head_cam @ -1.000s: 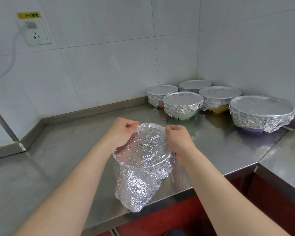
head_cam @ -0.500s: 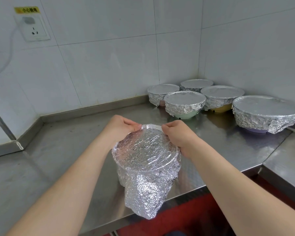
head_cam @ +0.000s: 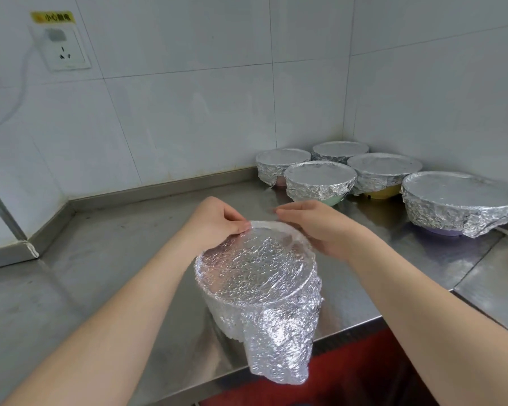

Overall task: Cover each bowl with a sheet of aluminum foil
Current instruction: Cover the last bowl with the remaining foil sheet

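Note:
A bowl wrapped in crinkled aluminum foil (head_cam: 255,273) stands near the steel counter's front edge, with a loose flap of foil (head_cam: 279,350) hanging down over that edge. My left hand (head_cam: 217,222) pinches the foil at the bowl's far left rim. My right hand (head_cam: 320,227) curls over the far right rim and presses the foil against the bowl's side. The bowl itself is hidden under the foil.
Several foil-covered bowls are grouped in the back right corner, among them a green one (head_cam: 318,183), a yellow one (head_cam: 383,175) and a large purple one (head_cam: 459,203). A wall socket (head_cam: 62,48) with a cable sits upper left. The steel counter (head_cam: 94,273) stretches left.
Both hands have shifted along the far rim, the right one sliding down onto the bowl's right side. The foil now lies tighter round the rim.

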`<state>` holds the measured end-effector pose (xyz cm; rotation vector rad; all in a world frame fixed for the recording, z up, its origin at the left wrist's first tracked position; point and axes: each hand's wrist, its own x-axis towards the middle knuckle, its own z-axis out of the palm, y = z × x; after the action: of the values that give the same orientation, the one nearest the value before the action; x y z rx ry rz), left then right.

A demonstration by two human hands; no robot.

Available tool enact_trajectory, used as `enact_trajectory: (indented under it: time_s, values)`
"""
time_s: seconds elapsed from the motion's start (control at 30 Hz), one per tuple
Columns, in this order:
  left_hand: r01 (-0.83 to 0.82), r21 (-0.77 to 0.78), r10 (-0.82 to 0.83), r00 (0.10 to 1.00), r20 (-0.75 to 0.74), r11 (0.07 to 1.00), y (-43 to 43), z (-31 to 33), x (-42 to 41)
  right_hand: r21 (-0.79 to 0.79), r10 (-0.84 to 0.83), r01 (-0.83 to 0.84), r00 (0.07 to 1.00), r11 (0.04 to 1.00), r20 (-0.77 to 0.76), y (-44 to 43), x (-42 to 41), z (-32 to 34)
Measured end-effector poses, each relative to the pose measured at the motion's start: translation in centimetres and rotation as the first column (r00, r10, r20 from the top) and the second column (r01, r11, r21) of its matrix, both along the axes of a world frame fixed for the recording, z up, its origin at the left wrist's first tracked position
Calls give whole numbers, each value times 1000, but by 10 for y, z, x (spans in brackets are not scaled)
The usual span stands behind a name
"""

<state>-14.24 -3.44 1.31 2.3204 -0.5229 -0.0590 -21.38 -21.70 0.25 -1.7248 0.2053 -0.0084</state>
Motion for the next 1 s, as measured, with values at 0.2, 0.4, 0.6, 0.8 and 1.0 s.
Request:
enact_trajectory:
  time_s: [0.2,0.4,0.6,0.8,1.0]
  values:
    - [-137,161,117,985,127,977,21,-6,-5,214,6,16,994,977,-105,-10,-23,-39]
    - [19,79,-16,999,-42,997,10,1,-7,173,-69,94,987,980,-145,2,-17,-41]
    - [-47,-54,43,996,-75,997,7,-5,-6,186,-104,120,990,975,-92,7,-10,-42]
    - [-37,-31,33,994,-103,999,12,-4,-11,107,-86,102,987,989,-139,3,-11,-37]
    - [10,83,-6,999,-43,996,7,0,-8,-165,0,-14,997,986,-83,0,-7,-25]
